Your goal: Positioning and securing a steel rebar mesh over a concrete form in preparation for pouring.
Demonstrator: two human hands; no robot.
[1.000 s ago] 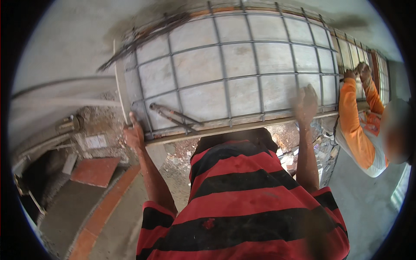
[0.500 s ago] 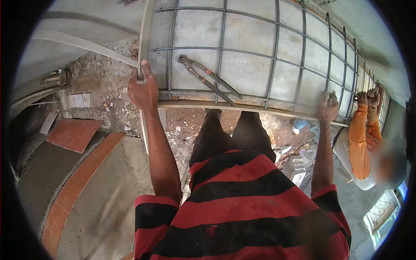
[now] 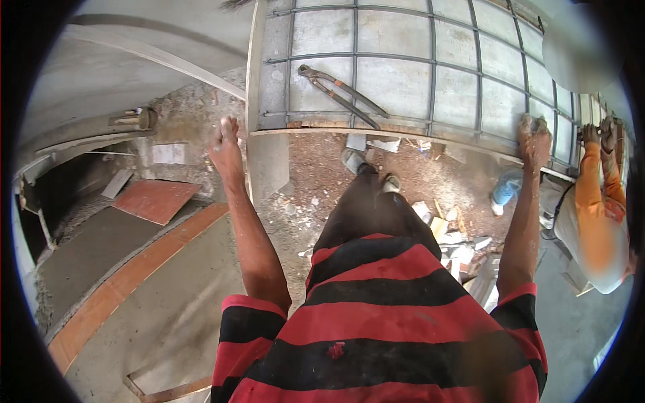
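My left hand (image 3: 227, 153) is off the formwork, its fingers raised and a little apart beside the upright side board (image 3: 254, 74); nothing shows in it. Fingers of my right hand (image 3: 535, 142) curl over the near edge of the wooden formwork (image 3: 396, 136), close to the bars. Inside the formwork, a grid of steel rebar (image 3: 433, 80) lies over pale panels. A pair of long-handled pincers (image 3: 341, 95) rests on the grid near its left end, jaws toward the far left, handles toward the near edge. Neither hand touches the pincers.
A co-worker in orange sleeves (image 3: 591, 195) holds the formwork farther right. Rubble and wood scraps (image 3: 457, 245) litter the ground below. On the left are a reddish-brown board (image 3: 158, 200), a curved strip (image 3: 134, 282), grey cement surfaces (image 3: 161, 302) and a slanting plank (image 3: 154, 57).
My left hand has let go of the side board's corner and come away from it. The right hand stays at the front edge. My view has shifted, and my feet now show below the formwork.
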